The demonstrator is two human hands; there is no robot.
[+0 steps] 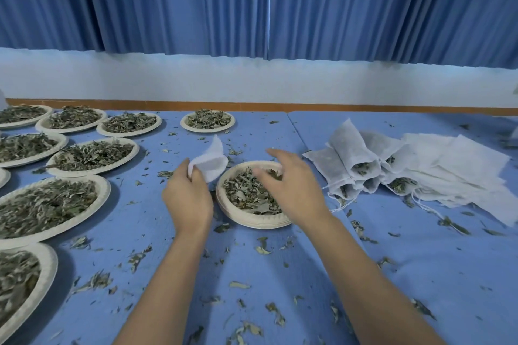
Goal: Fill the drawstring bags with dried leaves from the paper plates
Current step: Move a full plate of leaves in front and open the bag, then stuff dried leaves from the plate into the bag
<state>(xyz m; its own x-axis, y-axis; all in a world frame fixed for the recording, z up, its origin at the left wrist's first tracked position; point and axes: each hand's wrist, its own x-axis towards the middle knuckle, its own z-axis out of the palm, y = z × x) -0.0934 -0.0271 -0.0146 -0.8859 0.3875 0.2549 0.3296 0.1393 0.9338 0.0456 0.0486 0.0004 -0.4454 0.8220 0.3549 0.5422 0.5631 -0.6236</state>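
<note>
Dried green-grey leaves (246, 193) lie heaped in a round cream paper plate (252, 223). It sits in the middle of the blue table (280, 274), right in front of me, so both hands can reach it.

My left hand (187, 196) pinches a small white cloth drawstring bag (208, 162) and holds it up just beside the plate's left edge. I think it is kept that close so the leaves have only a short way to go and fewer fall.

My right hand (291, 187) is over the far side of the plate, with its fingers bent down into the leaves. It is blurry, so I cannot tell if it has closed on a bunch.

To the right lies a pile of filled white bags (353, 165) with their mouths facing me and leaves showing inside. Next to them is a flat stack of empty white bags (454, 165), close enough to grab.

More full paper plates (103, 190) wait on the left. Little leaf bits (263, 249) are scattered all over the table.
</note>
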